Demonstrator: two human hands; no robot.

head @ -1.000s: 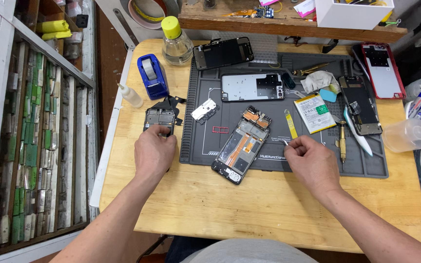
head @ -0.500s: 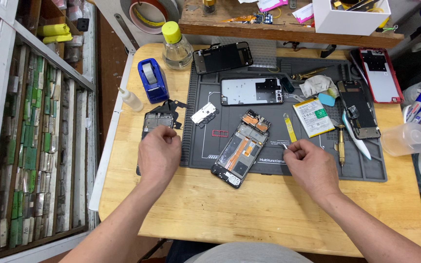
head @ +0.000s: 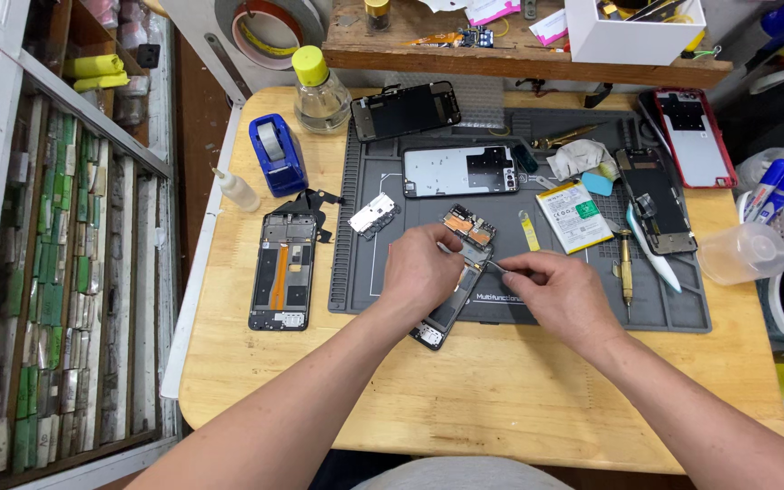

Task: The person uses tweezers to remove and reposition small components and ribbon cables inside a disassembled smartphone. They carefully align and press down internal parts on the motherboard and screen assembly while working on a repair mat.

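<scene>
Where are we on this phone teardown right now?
Done: the battery, a small shield plate and a frame lie apart from the opened phone. In hand: the left hand steadies the phone on the mat while the right hand works a thin tool into its middle. Left: the board at the phone's top end looks seated.
</scene>
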